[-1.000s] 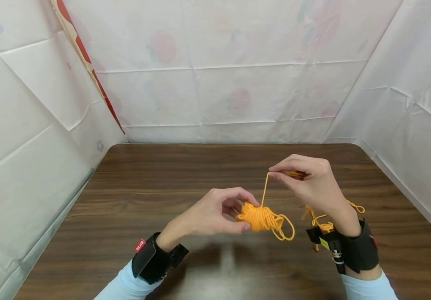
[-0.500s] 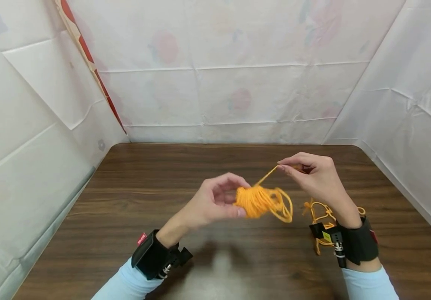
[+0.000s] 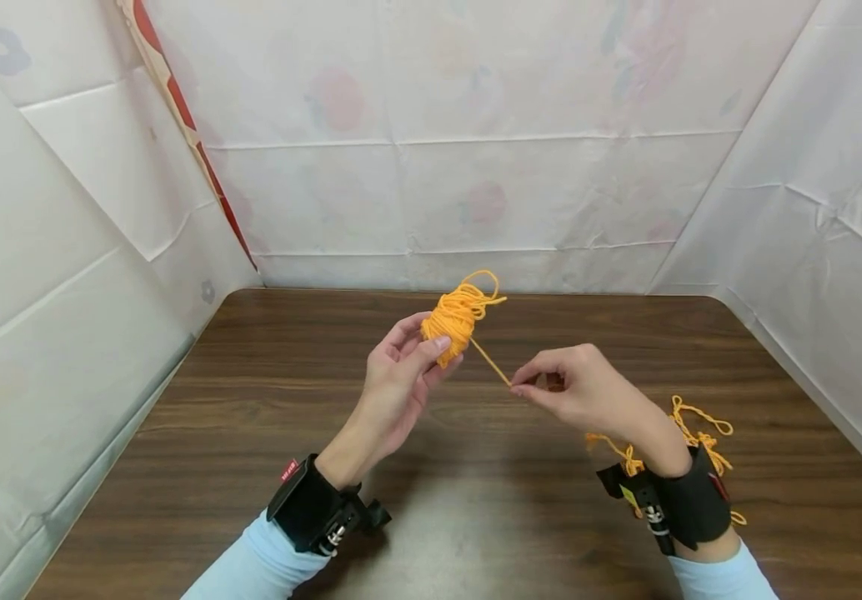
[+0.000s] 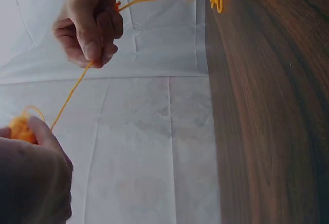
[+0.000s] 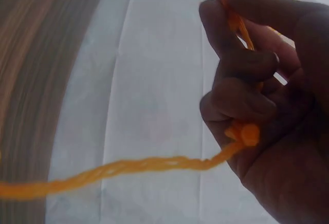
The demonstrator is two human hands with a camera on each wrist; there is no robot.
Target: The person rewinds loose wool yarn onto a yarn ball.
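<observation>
Holding the yarn ball above the far table, your left hand grips it; your right hand pinches the strand taut, hands apart, so it winds tidily.

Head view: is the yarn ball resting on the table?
No, the left hand holds the yarn ball up above the table.

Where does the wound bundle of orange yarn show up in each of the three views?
Head view: the yarn bundle is above centre, held up in the left hand.
Left wrist view: only a bit of the bundle shows at the left edge, behind the fingers.
Right wrist view: only an orange sliver at the top edge; whether it is the bundle I cannot tell.
Shared landmark: the taut strand running to the right hand, seen in all three.
</observation>
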